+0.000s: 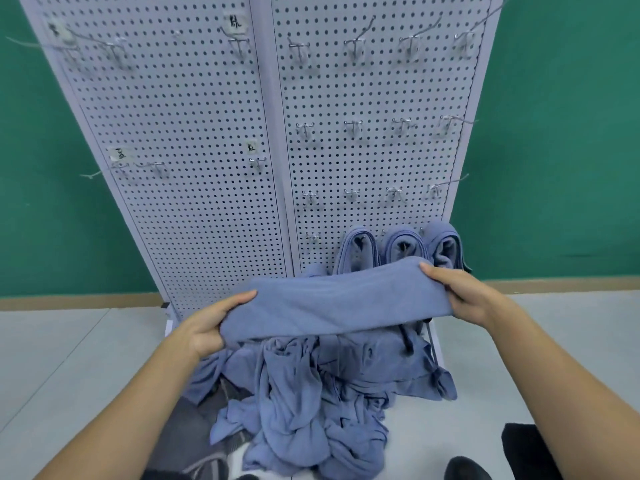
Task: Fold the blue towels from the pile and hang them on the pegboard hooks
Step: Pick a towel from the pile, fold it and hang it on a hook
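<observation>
A folded blue towel (332, 299) stretches as a long band between my hands, held above the pile. My left hand (211, 323) grips its left end, thumb on top. My right hand (460, 292) grips its right end. Below lies a crumpled pile of blue towels (304, 403) on the floor. Three folded blue towels (401, 245) hang side by side on the lowest row of hooks of the white pegboard (214, 133), just behind the held towel. Many metal hooks (353, 126) stand bare higher up.
The pegboard stands against a green wall (561, 133) on a pale floor (69, 358). An empty hook (311, 237) sits left of the hung towels. A dark shoe (467, 469) and black cloth (523, 448) lie at bottom right.
</observation>
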